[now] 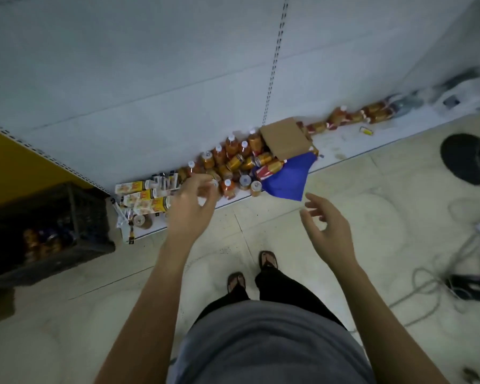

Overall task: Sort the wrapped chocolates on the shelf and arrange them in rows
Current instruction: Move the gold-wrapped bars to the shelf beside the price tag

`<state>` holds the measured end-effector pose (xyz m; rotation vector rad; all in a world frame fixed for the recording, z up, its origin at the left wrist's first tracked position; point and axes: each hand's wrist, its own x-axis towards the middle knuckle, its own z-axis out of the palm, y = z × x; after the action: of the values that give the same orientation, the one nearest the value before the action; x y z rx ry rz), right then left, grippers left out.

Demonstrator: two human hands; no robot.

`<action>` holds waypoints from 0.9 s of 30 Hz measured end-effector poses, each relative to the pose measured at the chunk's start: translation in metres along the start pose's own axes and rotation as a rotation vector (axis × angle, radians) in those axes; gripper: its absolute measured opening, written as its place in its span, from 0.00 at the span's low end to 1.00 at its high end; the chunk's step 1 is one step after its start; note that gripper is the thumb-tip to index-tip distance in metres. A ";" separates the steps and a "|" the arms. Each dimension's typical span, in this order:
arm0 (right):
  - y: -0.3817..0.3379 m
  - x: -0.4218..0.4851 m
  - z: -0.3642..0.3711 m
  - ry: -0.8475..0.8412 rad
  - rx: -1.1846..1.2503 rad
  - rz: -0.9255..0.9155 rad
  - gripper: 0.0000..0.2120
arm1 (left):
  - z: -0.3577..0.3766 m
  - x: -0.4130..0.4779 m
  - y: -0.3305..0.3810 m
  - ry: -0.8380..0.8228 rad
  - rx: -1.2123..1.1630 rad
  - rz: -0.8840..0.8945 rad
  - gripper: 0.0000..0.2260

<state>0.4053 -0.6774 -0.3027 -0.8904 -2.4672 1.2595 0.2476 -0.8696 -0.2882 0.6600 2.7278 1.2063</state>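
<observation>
While yellow cartons [139,195] lie at the shelf's [338,145] left end, the left hand [191,200], its grip lost in blur, hovers over the still-heaped wrapped chocolates [233,162]; the right hand [327,225] hangs spread and empty, so most sorting seems undone.

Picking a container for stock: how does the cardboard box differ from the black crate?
The cardboard box is brown and solid-walled; the black crate is latticed. The box sits on the low shelf among bottles; the crate stands on the floor, further left. Both are rectangular.
</observation>
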 end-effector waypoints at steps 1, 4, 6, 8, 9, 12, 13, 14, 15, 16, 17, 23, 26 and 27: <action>0.010 -0.007 -0.004 0.002 -0.022 0.039 0.16 | 0.010 0.002 0.001 -0.048 0.011 -0.028 0.09; 0.039 -0.023 -0.025 0.065 -0.037 0.170 0.16 | 0.042 0.009 0.015 -0.146 0.008 -0.041 0.09; 0.056 -0.030 -0.041 0.130 -0.007 0.247 0.15 | 0.066 0.017 0.033 -0.201 0.010 -0.008 0.09; 0.070 -0.033 -0.061 0.195 0.027 0.314 0.15 | 0.091 0.027 0.059 -0.276 -0.025 0.024 0.09; 0.077 -0.034 -0.073 0.230 0.044 0.345 0.14 | 0.104 0.032 0.076 -0.311 -0.053 0.045 0.08; 0.098 -0.036 -0.112 0.338 0.086 0.413 0.14 | 0.146 0.049 0.132 -0.380 -0.110 0.125 0.10; 0.106 -0.036 -0.127 0.373 0.094 0.426 0.14 | 0.161 0.053 0.154 -0.397 -0.128 0.153 0.10; 0.116 -0.036 -0.144 0.409 0.099 0.438 0.14 | 0.178 0.057 0.176 -0.408 -0.149 0.180 0.10; 0.125 -0.035 -0.161 0.444 0.105 0.448 0.14 | 0.194 0.059 0.199 -0.415 -0.170 0.211 0.10; 0.135 -0.034 -0.180 0.476 0.110 0.456 0.14 | 0.211 0.060 0.221 -0.423 -0.193 0.238 0.09; 0.145 -0.033 -0.198 0.505 0.114 0.464 0.14 | 0.226 0.060 0.244 -0.431 -0.208 0.257 0.09; 0.202 -0.031 -0.300 0.708 0.167 0.526 0.14 | 0.319 0.049 0.346 -0.503 -0.262 0.345 0.07; 0.230 -0.028 -0.335 0.796 0.209 0.586 0.14 | 0.362 0.047 0.383 -0.570 -0.255 0.394 0.06; 0.238 -0.026 -0.345 0.817 0.219 0.603 0.14 | 0.377 0.048 0.396 -0.591 -0.247 0.414 0.07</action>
<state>0.6813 -0.3622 -0.2822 -1.7267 -1.4423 0.9796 0.4367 -0.3556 -0.2553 1.3357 1.9782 1.1476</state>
